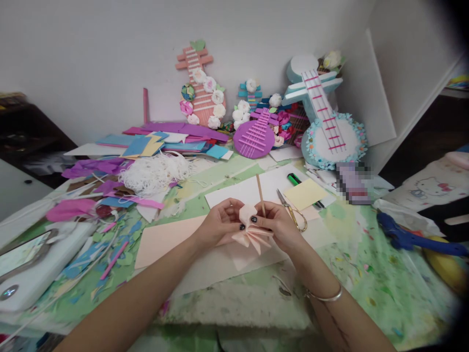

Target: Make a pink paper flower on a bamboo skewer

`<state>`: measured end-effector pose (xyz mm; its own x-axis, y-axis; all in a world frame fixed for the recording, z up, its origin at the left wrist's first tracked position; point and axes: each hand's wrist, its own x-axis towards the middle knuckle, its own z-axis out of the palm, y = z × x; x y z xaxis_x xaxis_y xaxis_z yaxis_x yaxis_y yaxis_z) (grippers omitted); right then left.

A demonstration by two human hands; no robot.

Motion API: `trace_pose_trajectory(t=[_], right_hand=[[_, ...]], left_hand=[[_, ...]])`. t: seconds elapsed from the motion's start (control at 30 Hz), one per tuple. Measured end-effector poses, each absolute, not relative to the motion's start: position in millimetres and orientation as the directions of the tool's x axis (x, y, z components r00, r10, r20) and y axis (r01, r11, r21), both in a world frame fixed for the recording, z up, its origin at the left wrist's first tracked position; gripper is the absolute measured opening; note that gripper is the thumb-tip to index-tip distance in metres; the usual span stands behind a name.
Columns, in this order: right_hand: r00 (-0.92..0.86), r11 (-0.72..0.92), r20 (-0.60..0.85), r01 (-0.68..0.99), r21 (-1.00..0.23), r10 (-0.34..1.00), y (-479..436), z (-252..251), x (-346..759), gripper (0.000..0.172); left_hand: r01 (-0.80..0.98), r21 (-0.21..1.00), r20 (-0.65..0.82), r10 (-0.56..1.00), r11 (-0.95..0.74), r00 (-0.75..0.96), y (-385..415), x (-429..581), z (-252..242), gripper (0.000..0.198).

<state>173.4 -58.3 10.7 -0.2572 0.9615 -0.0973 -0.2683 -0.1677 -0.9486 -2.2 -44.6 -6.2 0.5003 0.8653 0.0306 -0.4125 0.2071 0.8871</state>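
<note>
Two hands (222, 222) pinch fan-pleated pale-pink paper (255, 239), a slim tan stick (260, 193) in the right hand (283, 226).

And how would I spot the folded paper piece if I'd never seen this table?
On the green-stained table, look front and centre, where the left hand and right hand nearly meet. The folded paper piece, pale peach, is held between them. Unlike the flat peach sheet lying nearby, it has pleats fanning out in points.
</note>
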Motion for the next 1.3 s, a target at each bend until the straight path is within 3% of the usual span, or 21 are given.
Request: trace_pose_trajectory(t=[0.33, 0.63, 1.03, 1.13, 1.3], right_hand=[[-0.249, -0.189, -0.116, -0.294, -0.937, 0.961, -59.0, 14.0, 173.5, 0.027], [-0.26, 0.016, 0.034, -0.071, -0.997, 0.965, -59.1, 11.1, 172.6, 0.022], [-0.215, 0.046, 0.038, 0.029, -0.999, 0.976, -58.8, 3.0, 170.5, 0.025], [-0.159, 0.117, 0.101, 0.095, -0.989, 0.982, -58.7, 5.2, 171.0, 0.022], [0.105, 0.33, 0.364, 0.248, -0.911, 0.926, -57.4, 14.3, 182.6, 0.022]], left_hand=[[-0.455, 0.854, 0.034, 0.846, 0.251, 0.532, -43.7, -2.7, -7.4, 0.044], [-0.399, 0.901, 0.051, 0.87, 0.172, 0.491, -43.9, -3.2, -10.8, 0.044], [-0.282, 0.948, -0.008, 0.895, 0.148, 0.445, -44.8, -4.7, -1.3, 0.029], [-0.227, 0.966, -0.018, 0.908, 0.123, 0.418, -44.0, -4.9, -1.5, 0.027], [-0.223, 0.965, -0.043, 0.926, 0.135, 0.375, -43.7, -4.9, -2.8, 0.025]])
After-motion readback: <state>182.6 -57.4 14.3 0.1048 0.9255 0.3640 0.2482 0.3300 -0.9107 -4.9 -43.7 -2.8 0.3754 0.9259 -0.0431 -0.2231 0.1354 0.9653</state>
